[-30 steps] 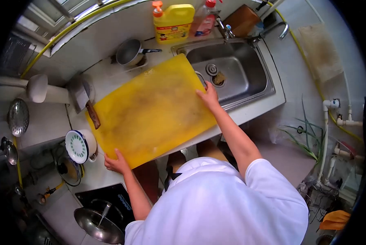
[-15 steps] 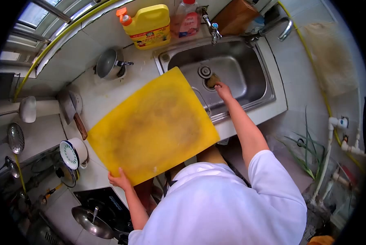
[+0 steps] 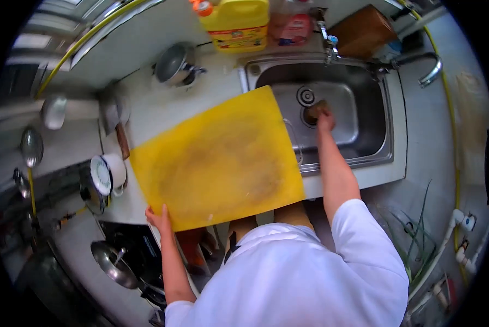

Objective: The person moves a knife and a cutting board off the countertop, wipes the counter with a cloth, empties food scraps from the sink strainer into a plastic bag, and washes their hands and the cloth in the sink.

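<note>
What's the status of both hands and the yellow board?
Left hand gripping yellow board by its near edge. Right hand in sink, on brown scrubber-like item. Knife lies beside board's left corner.

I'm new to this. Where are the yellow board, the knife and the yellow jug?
Yellow board (image 3: 222,158): head view, middle of its flat face.
Knife (image 3: 123,143): head view, on its brown handle.
Yellow jug (image 3: 239,39): head view, on its front label.
</note>
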Available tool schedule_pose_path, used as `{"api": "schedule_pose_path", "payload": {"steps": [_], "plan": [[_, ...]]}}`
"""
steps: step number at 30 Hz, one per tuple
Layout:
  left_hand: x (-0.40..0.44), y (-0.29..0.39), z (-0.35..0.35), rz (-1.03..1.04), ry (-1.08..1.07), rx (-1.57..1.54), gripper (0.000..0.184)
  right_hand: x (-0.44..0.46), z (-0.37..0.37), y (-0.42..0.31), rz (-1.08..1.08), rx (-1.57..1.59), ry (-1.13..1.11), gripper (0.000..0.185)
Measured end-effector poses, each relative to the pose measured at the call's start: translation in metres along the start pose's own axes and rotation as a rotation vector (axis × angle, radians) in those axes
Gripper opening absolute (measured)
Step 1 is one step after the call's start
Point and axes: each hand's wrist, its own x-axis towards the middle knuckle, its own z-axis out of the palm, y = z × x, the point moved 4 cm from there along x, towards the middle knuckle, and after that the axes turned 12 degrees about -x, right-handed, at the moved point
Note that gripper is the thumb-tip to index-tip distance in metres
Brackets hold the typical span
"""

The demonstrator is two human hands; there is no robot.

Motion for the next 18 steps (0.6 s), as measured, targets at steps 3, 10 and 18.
{"api": "schedule_pose_path", "payload": {"steps": [3, 10, 18], "plan": [[-0.002, 0.003, -0.002, 0.003, 0.014, 0.098, 0.071, -0.01, -0.039, -0.044, -0.194, 0.306, 0.033, 0.023], [-0.008, 0.023, -0.002, 0.037, 0.028, 0.109, 0.07, -0.107, -0.164, -0.173, -0.834, 0.194, 0.173, 0.017], [-0.043, -0.009, -0.029, -0.024, 0.105, 0.051, 0.051, -0.172, -0.161, -0.144, -0.884, -0.612, 0.275, 0.016]]}}
